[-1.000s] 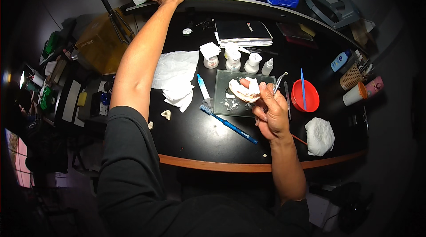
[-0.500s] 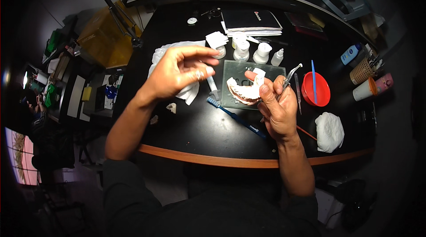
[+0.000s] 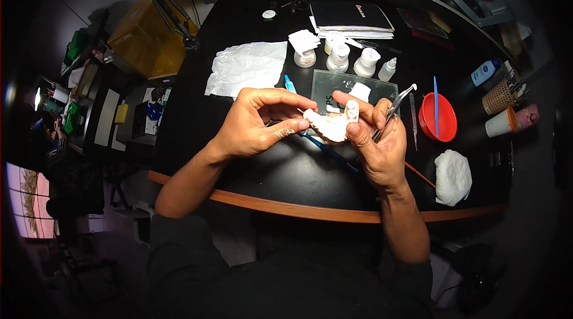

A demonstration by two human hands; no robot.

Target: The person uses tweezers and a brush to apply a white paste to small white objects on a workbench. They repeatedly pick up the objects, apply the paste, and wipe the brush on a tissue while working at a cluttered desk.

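Over the desk, a pale horseshoe-shaped dental cast [image 3: 329,129] is between my two hands. My left hand [image 3: 248,125] pinches the cast's left end with thumb and fingertips; white residue marks the thumb. My right hand [image 3: 385,149] grips the other end, and a slim metal instrument like tweezers [image 3: 399,103] is tucked between its fingers, the bright tip pointing up and right. Below the cast lies a blue toothbrush [image 3: 332,155], partly hidden. Behind it is a glass slab [image 3: 385,85] with a white piece on it. A blue-tipped syringe [image 3: 290,84] shows just beyond my left fingers.
Several white jars [image 3: 338,61] and a dropper bottle [image 3: 387,70] stand behind the slab. At right are a red bowl [image 3: 425,120] with a blue stick and a wad of white cloth [image 3: 452,177]. A white sheet [image 3: 250,65] lies at left, a black folder [image 3: 352,17] at the back.
My left hand has come down and right from above the desk and now takes hold of the cast's left end. My right hand keeps its grip. The view has shifted slightly.
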